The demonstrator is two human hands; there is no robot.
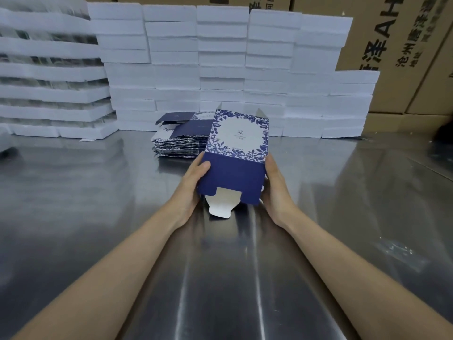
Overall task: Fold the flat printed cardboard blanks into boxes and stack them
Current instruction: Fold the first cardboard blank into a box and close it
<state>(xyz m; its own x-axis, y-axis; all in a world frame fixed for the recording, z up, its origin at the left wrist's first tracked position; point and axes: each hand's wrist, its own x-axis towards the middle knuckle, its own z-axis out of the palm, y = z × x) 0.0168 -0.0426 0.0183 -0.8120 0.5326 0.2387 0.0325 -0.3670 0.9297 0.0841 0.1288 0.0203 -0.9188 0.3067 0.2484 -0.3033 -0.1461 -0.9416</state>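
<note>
A bare steel table (73,217), shiny and streaked with reflections, fills the near and middle ground. At its middle, toward the far side, lies a stack of flat blanks (176,146) printed navy and white, the top ones askew. Behind it a wall of white foam blocks (220,77) stands along the far edge, and more foam layers (49,94) are piled far left.

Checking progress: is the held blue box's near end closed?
Open: the blue floral cardboard box has its white tuck flap sticking out unfolded.
</note>
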